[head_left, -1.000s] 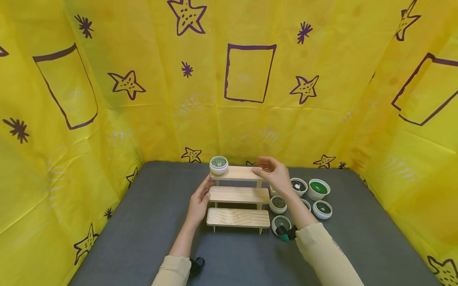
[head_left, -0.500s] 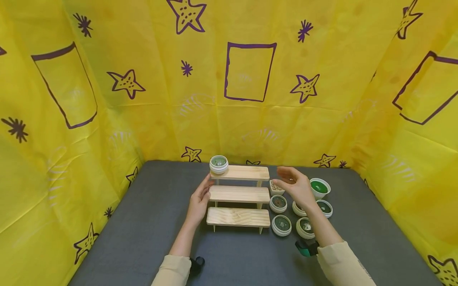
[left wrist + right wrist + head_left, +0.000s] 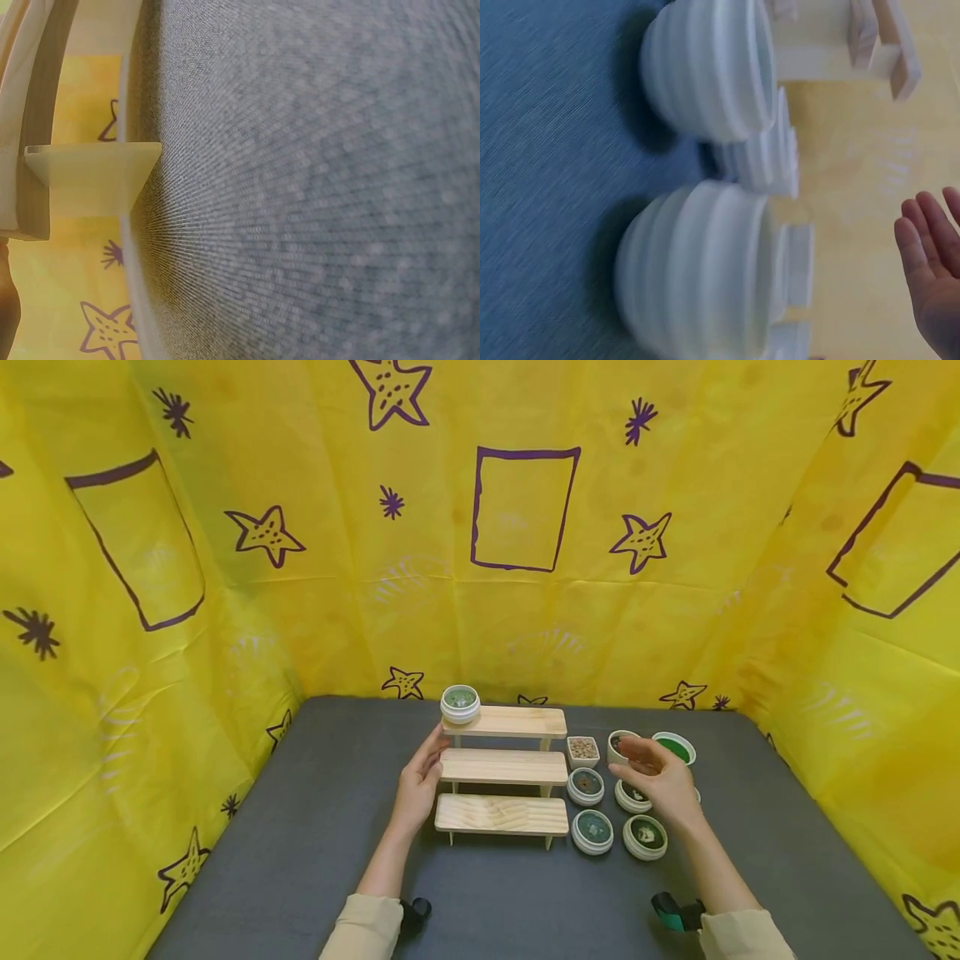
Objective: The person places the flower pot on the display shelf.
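On a grey desk (image 3: 540, 910) before a yellow starfish-print backdrop (image 3: 330, 460), a person's left hand (image 3: 415, 787) touches the left end of a three-tier wooden display stand (image 3: 504, 767) with its grip relaxed, while a round white pot (image 3: 460, 707) with green contents sits at the left of the top shelf. Right of the stand, the right hand (image 3: 663, 778), its grip loose and empty, hovers among white pots, near a square pebble-filled dish (image 3: 582, 752).
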`<state>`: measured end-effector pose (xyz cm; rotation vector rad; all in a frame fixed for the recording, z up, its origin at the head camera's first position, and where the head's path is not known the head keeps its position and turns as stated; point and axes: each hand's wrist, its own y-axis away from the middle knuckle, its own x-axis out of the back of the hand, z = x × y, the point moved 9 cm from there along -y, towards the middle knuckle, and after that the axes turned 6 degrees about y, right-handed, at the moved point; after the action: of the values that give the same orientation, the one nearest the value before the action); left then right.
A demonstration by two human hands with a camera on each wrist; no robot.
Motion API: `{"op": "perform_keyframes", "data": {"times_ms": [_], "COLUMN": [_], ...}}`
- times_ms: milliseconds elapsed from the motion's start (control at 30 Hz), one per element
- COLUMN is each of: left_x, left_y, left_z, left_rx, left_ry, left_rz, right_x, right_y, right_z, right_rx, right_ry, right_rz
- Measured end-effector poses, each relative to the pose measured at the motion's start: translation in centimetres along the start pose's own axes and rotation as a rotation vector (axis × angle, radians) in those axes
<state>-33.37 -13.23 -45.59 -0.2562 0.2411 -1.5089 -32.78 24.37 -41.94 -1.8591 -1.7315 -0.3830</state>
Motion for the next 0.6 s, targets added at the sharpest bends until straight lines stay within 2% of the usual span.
{"op": "perform_keyframes", "data": {"times_ms": [267, 433, 600], "left_x": [0.0, 0.0, 0.0], "left_y": [0.1, 0.1, 0.0], "left_z": [0.0, 0.1, 0.1], "left_rx": [-0.001, 0.000, -0.017], "left_ry": [0.020, 0.011, -0.015], "left_rz": [0.001, 0.007, 0.011], "right_x": [1.6, 1.9, 2.3], "right_y": [1.5, 2.3, 3.0], "right_z": [2.8, 4.7, 6.1], "right_rx": [-0.033, -0.067, -0.050], "right_ry": [-0.067, -0.070, -0.070], "right_rz": [0.038, 0.027, 0.003]}}
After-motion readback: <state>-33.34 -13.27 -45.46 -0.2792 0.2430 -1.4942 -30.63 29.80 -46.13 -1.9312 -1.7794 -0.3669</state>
